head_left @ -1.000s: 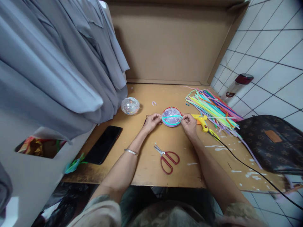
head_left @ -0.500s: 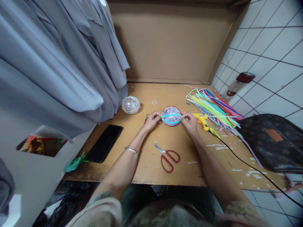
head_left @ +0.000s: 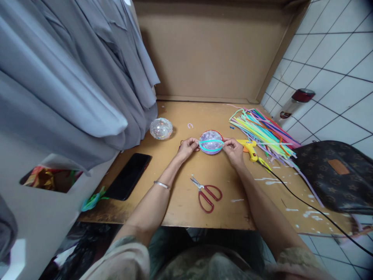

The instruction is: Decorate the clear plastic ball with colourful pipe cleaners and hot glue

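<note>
A clear, lilac-tinted globe (head_left: 209, 135) sits mid-table with a red band along its far edge. A turquoise pipe cleaner (head_left: 211, 150) forms a narrow loop over its near half. Pinched fingers of my left hand (head_left: 187, 147) hold the loop's left end against the globe's side. On the opposite side, my right hand (head_left: 234, 149) pinches the right end. The fingertips hide both ends of the loop. Red-handled scissors (head_left: 205, 193) lie between my forearms. Just right of my right hand is a yellow glue gun (head_left: 250, 149).
Another clear globe (head_left: 161, 128) stands at the back left, near the grey curtain (head_left: 116, 77). A phone (head_left: 128, 176) lies left. Many coloured pipe cleaners (head_left: 262, 130) are piled at right, beside a dark bag (head_left: 340, 182) and a red-capped bottle (head_left: 294, 103). The glue gun's cord (head_left: 303, 200) crosses the right side.
</note>
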Available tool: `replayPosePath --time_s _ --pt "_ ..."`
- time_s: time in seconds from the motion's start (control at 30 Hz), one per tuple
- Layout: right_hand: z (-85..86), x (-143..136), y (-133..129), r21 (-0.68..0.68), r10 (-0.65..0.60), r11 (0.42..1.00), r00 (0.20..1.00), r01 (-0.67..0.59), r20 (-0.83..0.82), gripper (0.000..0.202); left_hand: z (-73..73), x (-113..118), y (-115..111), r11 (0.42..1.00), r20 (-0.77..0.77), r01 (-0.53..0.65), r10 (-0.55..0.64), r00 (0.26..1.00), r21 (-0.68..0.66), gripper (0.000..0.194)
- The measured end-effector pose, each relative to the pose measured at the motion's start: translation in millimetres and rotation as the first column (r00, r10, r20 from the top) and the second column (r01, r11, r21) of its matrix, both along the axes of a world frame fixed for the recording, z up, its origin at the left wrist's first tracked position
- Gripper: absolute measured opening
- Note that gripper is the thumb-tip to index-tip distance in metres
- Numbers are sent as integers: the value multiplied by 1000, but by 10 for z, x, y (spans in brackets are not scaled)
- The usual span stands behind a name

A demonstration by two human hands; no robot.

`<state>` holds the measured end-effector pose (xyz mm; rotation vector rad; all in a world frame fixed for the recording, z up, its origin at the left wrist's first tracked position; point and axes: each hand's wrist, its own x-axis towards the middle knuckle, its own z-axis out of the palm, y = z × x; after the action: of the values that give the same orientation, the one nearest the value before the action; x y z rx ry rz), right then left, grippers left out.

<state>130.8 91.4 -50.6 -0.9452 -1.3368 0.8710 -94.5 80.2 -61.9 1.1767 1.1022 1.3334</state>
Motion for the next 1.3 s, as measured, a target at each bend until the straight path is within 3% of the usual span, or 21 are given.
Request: replayPosePath --time_s 0.4,0.7,0.97,1.3 --pt "-24 56 38 -37 15 999 1000 -15 22 22 95 35 -67 998 20 34 -35 999 44 42" --pt "-27 -4 18 -21 33 999 999 -33 4 24 144 -1 -107 996 103 -14 5 995 87 44" --pt "-52 -34 24 -8 64 998 996 -63 61 25 175 -83 -97 990 35 -19 14 999 143 38" --pt "-55 -8 35 -54 39 998 999 -39 -3 17 168 -114 -76 990 -25 24 -21 999 137 31"
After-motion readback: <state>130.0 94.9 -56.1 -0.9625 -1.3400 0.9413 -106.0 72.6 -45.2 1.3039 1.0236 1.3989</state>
